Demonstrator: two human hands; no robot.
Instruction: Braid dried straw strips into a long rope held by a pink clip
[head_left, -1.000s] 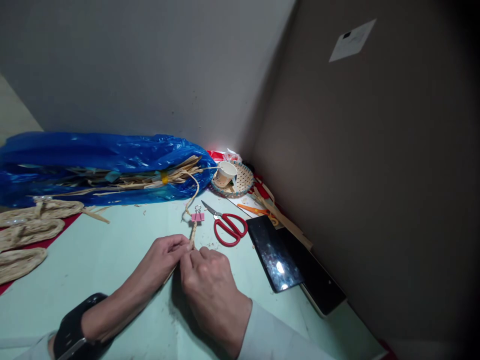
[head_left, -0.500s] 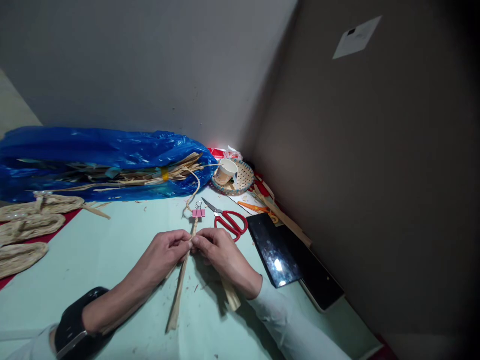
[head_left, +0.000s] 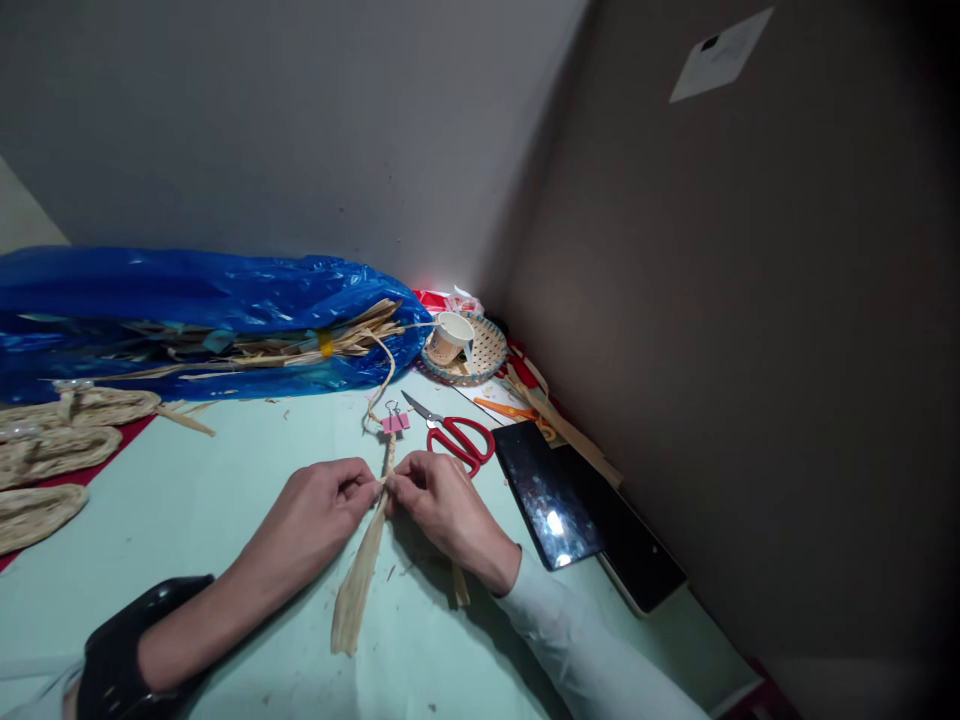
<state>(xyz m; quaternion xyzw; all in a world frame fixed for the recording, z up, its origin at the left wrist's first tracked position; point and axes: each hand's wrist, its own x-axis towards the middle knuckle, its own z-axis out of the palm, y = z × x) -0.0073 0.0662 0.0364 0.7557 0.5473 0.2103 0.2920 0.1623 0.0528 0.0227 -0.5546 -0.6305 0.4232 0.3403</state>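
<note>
A thin braided cord (head_left: 391, 452) of pale dried strips runs down from a pink binder clip (head_left: 395, 423). Just below it, my left hand (head_left: 330, 508) pinches a strip at the lower end of the braid. My right hand (head_left: 437, 500) pinches another strip close beside it, the fingertips nearly touching. Between my hands a wide loose strip (head_left: 356, 595) hangs toward me over the cloth. Another strip end (head_left: 460, 585) shows under my right wrist.
Red-handled scissors (head_left: 459, 438) lie right of the clip, near a dark phone (head_left: 547, 495). Behind are a blue plastic bag (head_left: 187, 285) of dried strips and a woven basket (head_left: 489, 350) with a paper cup (head_left: 451, 335). Woven soles (head_left: 56, 455) lie at left.
My hands have parted slightly at the braid's end. The middle strip now looks wider and flatter, and less of the strip under my right wrist shows. The view has shifted a little.
</note>
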